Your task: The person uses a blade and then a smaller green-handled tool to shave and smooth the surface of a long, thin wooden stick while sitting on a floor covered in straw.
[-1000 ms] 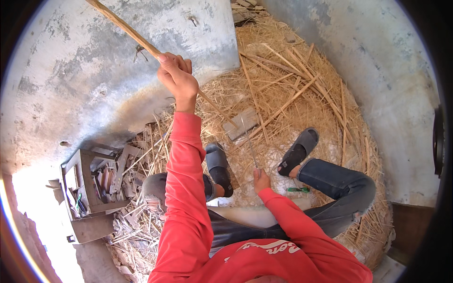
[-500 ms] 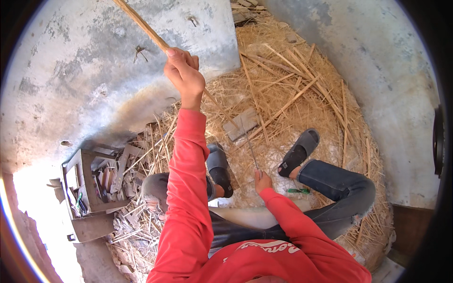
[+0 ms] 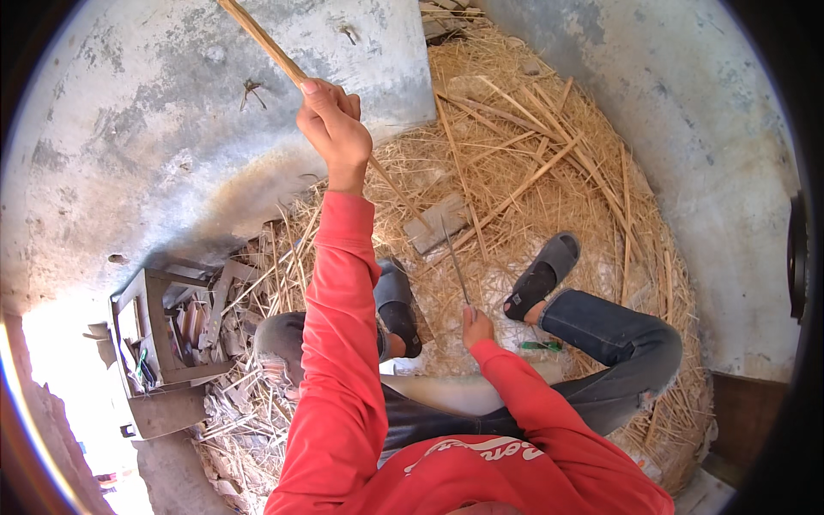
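My left hand [image 3: 336, 129] is raised and wrapped round a long split wooden stick [image 3: 268, 45]. The upper end of the stick runs out of view at the top left. Its lower end slants down past my wrist to a flat wooden block [image 3: 436, 225] on the floor. Low between my feet, my right hand [image 3: 477, 328] is closed on a long thin blade [image 3: 455, 263], which points up and away toward the block. The blade's handle is hidden in my fist. I cannot tell whether the blade touches the block or the stick.
Straw-like shavings [image 3: 515, 77] and loose split sticks [image 3: 558, 154] cover the floor. A wooden frame [image 3: 156, 322] with scraps stands at the left. A small green object [image 3: 542, 345] lies by my right forearm. Grey walls [image 3: 704, 172] curve around, with a bright opening at the left.
My left hand and the stick have shifted very slightly. Both hands keep their hold, and the blade stays almost where it was beside the block.
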The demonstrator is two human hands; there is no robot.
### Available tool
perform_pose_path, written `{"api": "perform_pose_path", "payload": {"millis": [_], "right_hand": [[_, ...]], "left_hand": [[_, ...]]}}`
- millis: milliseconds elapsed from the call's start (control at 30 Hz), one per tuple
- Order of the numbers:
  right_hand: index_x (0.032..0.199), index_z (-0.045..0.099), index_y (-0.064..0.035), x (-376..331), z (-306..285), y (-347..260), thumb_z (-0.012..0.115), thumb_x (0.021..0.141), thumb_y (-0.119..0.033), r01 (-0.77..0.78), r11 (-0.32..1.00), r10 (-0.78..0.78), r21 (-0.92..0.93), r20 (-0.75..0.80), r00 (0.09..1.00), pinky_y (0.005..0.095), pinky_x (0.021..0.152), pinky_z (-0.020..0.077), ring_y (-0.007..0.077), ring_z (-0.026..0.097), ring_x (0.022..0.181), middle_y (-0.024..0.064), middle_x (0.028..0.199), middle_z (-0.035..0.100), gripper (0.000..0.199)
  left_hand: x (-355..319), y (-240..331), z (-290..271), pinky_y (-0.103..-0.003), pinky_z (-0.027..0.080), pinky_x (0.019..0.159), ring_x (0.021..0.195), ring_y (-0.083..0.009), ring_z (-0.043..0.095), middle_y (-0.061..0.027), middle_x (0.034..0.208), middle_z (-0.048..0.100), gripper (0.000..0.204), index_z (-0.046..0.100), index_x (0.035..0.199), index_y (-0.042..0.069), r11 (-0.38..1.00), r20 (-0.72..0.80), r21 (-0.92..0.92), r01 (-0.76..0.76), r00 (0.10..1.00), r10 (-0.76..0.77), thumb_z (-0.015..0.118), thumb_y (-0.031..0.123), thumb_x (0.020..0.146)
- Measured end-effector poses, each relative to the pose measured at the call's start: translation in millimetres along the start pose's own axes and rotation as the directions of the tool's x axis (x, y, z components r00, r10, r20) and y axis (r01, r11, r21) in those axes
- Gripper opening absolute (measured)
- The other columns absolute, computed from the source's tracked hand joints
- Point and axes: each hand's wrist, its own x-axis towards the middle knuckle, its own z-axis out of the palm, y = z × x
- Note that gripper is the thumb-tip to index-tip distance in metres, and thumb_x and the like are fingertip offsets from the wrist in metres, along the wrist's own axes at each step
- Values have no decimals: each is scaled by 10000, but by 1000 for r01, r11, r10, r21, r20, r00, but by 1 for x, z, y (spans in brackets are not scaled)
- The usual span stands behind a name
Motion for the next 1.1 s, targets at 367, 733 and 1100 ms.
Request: {"api": "perform_pose_path", "payload": {"millis": [367,733,1100], "right_hand": [[764,555,-40,32,-63,-108,484,996,-509,41,799,-20,599,-43,999,364,561,446,243,560,562,92,618,546,529],[762,483,-96,25,-54,-71,417,1016,-535,273,870,-275,411,-56,960,331,472,386,157,479,514,17,577,464,512],[795,594,-2,38,-84,-84,515,997,-493,16,849,-14,528,-7,1000,371,497,418,191,529,493,75,582,523,537]], "left_hand": [[3,2,-18,-250,202,457,493,-64,209,47,562,253,566,287,698,149,985,247,-86,149,961,-124,301,609,1027],[-16,4,4,-252,185,436,478,-66,202,44,553,271,520,318,708,138,978,335,-100,181,932,-138,314,522,1059],[-23,30,-22,-253,182,448,494,-67,189,45,567,240,574,278,688,125,991,262,-35,132,958,-118,262,571,1048]]}}
